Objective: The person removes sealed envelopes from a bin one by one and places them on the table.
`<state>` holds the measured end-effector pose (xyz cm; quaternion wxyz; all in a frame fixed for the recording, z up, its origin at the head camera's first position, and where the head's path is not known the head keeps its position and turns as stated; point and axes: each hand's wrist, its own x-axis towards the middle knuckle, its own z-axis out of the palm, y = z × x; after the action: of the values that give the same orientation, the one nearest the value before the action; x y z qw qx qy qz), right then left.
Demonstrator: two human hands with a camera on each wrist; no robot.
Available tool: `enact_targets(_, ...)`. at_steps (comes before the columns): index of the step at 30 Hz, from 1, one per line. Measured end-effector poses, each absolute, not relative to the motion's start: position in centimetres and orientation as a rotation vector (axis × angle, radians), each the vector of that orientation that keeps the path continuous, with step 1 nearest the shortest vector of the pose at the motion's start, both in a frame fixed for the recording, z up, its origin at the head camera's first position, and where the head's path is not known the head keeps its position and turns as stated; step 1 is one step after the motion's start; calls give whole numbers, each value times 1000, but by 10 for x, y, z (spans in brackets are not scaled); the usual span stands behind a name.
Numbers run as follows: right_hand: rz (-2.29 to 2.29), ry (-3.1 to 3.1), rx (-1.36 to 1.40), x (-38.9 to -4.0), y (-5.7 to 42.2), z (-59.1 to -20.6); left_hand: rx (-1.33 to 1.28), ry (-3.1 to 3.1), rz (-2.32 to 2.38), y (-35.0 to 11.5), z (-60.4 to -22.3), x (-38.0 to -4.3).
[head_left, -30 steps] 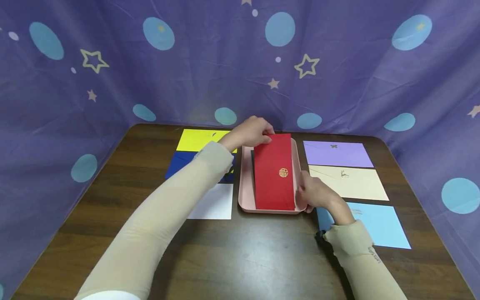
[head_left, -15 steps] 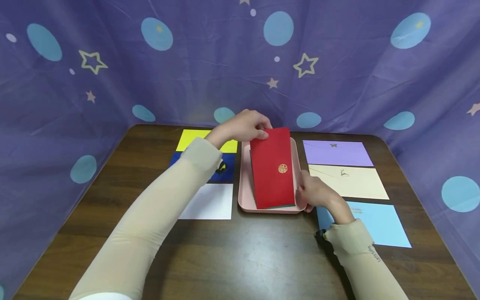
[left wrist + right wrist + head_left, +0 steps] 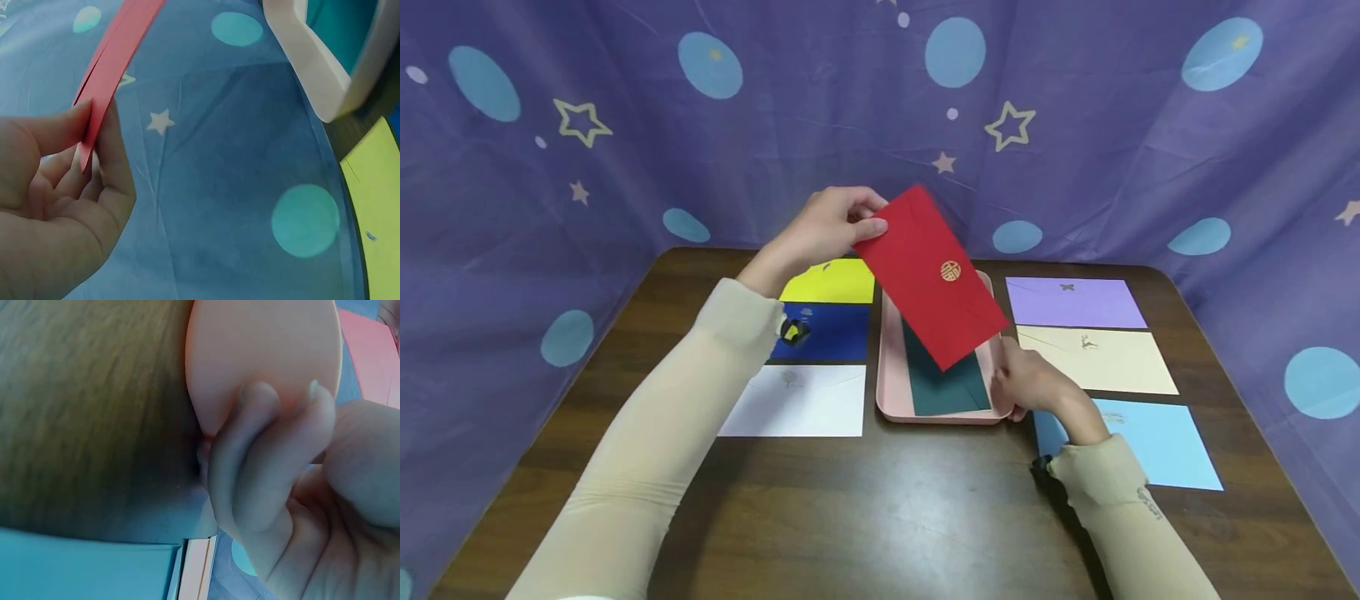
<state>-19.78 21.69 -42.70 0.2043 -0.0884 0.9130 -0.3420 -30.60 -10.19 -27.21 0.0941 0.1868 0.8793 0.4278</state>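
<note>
In the head view my left hand [image 3: 831, 225] pinches a red envelope [image 3: 936, 275] with a gold round emblem by its upper left corner. The envelope hangs tilted above a pink tray [image 3: 891, 392]. Between thumb and fingers it shows edge-on in the left wrist view, as a red strip [image 3: 115, 69]. A dark green envelope [image 3: 943, 387] lies in the tray, partly covered by the red one; a pale edge shows beneath it. My right hand [image 3: 1033, 383] grips the tray's right side, its curled fingers [image 3: 269, 456] against the outer wall in the right wrist view.
Left of the tray lie yellow [image 3: 842, 283], blue [image 3: 842, 333] and white envelopes [image 3: 812, 404]. On the right lie purple [image 3: 1075, 304], cream [image 3: 1105, 362] and light blue envelopes [image 3: 1165, 446]. A purple patterned curtain [image 3: 775, 150] hangs behind the wooden table [image 3: 850, 517].
My left hand has lifted the red envelope up and to the left out of the tray, turning it aslant. The dark green envelope beneath has come into view. The right hand stays put.
</note>
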Motion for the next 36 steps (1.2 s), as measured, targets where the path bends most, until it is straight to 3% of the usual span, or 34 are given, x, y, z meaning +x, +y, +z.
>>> enact_targets(20,-943,2564,-217,-197,214,-428,-44,2592,1777,-208,-301,-323)
enact_targets(36,-943,2577,-239,-198,216,-431,-285,2598,1902,-298,-337,-345)
